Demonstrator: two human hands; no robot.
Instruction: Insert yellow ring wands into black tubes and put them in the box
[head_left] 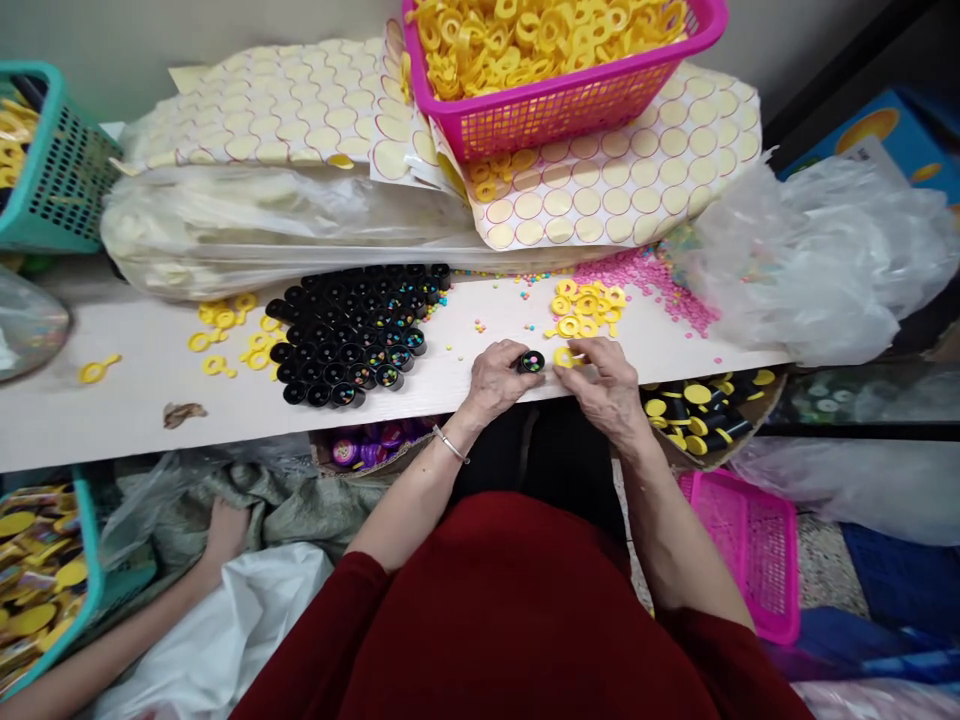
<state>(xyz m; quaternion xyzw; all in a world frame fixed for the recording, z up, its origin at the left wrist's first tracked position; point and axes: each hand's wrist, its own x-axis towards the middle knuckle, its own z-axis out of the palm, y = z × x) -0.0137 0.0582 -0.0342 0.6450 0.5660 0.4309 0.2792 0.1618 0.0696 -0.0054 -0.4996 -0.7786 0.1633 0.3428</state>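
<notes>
My left hand (pixel 496 381) grips a small black cup (pixel 532 362) by its side at the table's front edge; pink and green bits show inside its mouth. Just to the right, my right hand (pixel 606 388) pinches a yellow ring piece (pixel 564 357) between thumb and fingers, a short gap from the cup. Behind that hand lies a pile of yellow ring pieces (pixel 587 308). To the left stands a packed group of black cups (pixel 337 335); those at its right side hold coloured beads, while many others look dark inside.
A pink basket (pixel 457 130) of yellow rings rests on sheets of round stickers (pixel 600 200) at the back. Pink beads (pixel 645 280) and a plastic bag (pixel 817 260) lie right. Below are a box of capped black tubes (pixel 701 410) and another person's arm (pixel 157 615).
</notes>
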